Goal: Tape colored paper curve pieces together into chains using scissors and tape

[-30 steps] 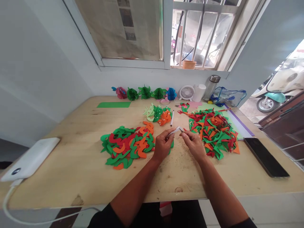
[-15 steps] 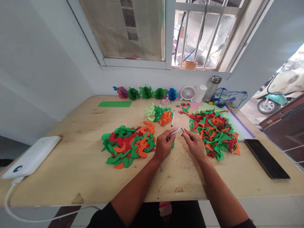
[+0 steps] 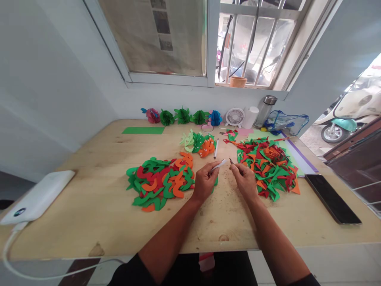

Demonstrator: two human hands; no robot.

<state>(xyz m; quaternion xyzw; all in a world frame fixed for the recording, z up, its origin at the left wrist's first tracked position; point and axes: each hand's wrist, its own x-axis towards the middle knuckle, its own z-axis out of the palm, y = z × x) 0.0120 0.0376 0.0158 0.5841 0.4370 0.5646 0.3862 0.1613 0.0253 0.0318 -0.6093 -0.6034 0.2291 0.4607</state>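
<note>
My left hand (image 3: 206,180) pinches a slim white piece (image 3: 219,165) that points up and to the right; its exact kind I cannot make out. Opposite it, my right hand (image 3: 244,180) is closed on a small dark pointed tool (image 3: 231,160), most of which the fingers hide. A narrow gap separates the tool's tip from the white piece. Left of my hands lies a heap of curved paper cut-outs (image 3: 162,180) in green, red and orange. On the right is a pile of paper scraps (image 3: 272,165). A bit of green paper (image 3: 215,183) shows beside my left hand.
A white marker (image 3: 216,148) and dotted paper cut-outs (image 3: 199,143) lie beyond my hands. Folded paper figures (image 3: 182,115), a small fan (image 3: 235,117) and a bottle (image 3: 266,112) line the wall. A phone (image 3: 332,198) is right, a power bank (image 3: 38,196) left.
The dark tip in my right hand was against the end of the white piece; now the two are slightly apart. The piles have stayed as they were.
</note>
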